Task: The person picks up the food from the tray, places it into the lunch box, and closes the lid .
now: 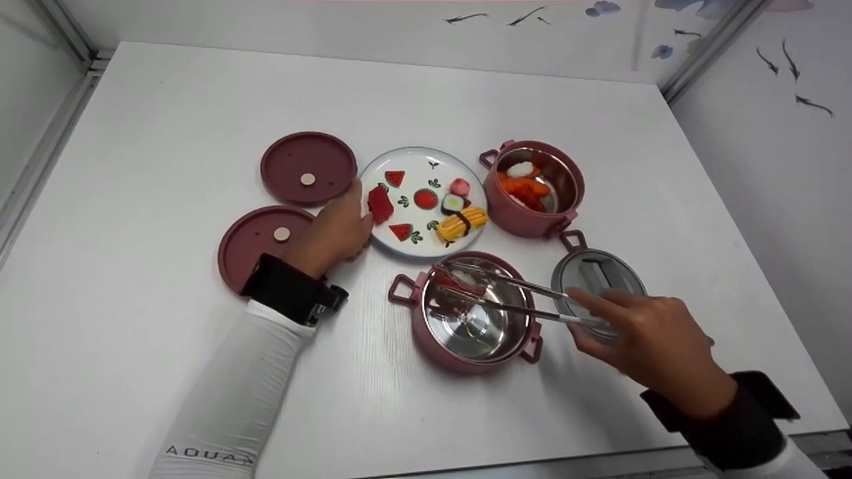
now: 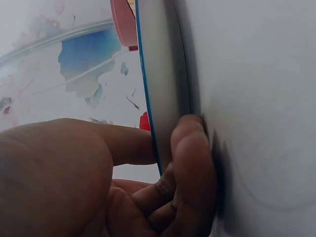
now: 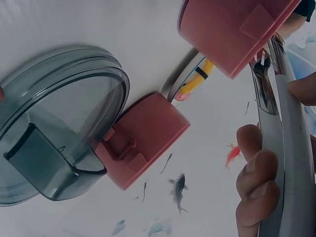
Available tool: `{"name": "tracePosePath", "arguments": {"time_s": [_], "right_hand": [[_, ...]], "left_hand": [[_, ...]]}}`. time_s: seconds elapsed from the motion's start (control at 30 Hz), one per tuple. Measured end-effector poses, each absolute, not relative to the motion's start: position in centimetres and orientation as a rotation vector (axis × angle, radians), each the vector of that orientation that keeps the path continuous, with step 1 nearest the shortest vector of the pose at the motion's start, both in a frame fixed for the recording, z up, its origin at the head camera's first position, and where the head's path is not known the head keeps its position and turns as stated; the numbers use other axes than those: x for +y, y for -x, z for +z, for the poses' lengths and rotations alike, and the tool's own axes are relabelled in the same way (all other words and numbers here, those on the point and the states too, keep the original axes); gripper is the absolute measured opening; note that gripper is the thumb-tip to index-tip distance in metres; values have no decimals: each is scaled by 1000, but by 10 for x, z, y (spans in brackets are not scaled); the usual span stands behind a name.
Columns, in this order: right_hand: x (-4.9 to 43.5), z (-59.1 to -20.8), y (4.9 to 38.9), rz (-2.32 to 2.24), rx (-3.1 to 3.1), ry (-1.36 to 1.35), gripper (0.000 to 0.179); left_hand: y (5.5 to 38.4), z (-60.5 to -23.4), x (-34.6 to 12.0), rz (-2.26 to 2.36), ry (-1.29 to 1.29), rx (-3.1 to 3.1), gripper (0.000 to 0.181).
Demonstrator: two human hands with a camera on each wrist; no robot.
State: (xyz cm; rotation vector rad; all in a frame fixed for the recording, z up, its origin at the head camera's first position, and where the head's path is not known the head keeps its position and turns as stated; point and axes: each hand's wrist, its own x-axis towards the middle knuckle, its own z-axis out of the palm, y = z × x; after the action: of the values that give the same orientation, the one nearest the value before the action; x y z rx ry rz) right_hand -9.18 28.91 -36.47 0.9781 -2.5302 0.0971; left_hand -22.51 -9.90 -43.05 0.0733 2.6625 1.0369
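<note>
My left hand point(image 1: 338, 229) grips the left rim of a white plate point(image 1: 416, 159) patterned with watermelons. In the left wrist view, the thumb lies over the plate's rim point(image 2: 148, 94) and the fingers press its outer side low down. Toy sushi sits on the plate: a dark red slice point(image 1: 380, 205), a yellow piece with a black band point(image 1: 462, 225), a roll point(image 1: 455, 203) and a pink piece point(image 1: 460, 186). My right hand point(image 1: 655, 339) holds metal tongs point(image 1: 532, 311), their tips inside the near pink pot point(image 1: 459, 359). A reddish piece point(image 1: 462, 283) appears between the tips.
Behind the plate's right side, a second pink pot point(image 1: 526, 223) contains orange, red and white toy food point(image 1: 526, 186). A clear grey lid point(image 1: 569, 273) lies under the right hand's reach. Two dark red lids point(image 1: 293, 156) lie left of the plate, one partly behind the left hand.
</note>
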Motion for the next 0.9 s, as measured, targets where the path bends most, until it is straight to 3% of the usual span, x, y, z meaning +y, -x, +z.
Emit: {"name": "tracePosePath", "arguments": {"time_s": [0.9], "right_hand": [[288,-336,98,47,-2528,-968,47]], "left_hand": [[228,-430,-99,1038,-84,2661,70]]}}
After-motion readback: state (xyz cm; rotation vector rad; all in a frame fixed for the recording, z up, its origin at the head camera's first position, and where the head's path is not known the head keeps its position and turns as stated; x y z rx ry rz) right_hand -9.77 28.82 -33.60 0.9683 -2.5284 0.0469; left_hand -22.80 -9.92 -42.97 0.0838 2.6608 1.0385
